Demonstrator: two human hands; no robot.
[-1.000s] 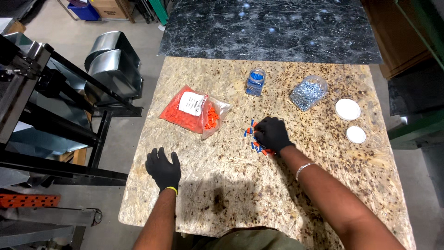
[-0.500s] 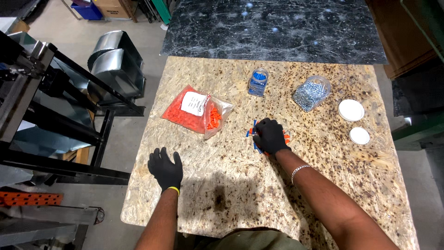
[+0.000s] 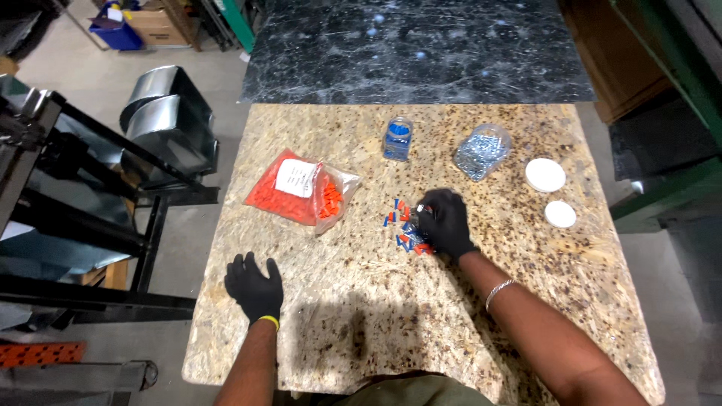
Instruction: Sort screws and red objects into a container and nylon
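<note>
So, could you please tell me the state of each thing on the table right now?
Left hand: gloved, flat on the stone table, holding nothing.
Right hand: gloved, fingers curled over the loose blue and orange connectors.
Loose connectors: scattered in a small pile.
Bag of orange connectors: lying flat, some at its mouth.
Small jar of blue pieces: upright, lid off.
Jar of silver screws: lid off, filled.
Two white lids: lying flat, apart from jars.

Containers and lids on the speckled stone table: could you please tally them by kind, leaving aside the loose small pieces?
Clear bag of orange pieces: 1
Clear jar of blue pieces: 1
Clear jar of silvery pieces: 1
White round lids: 2
Total: 5
</note>
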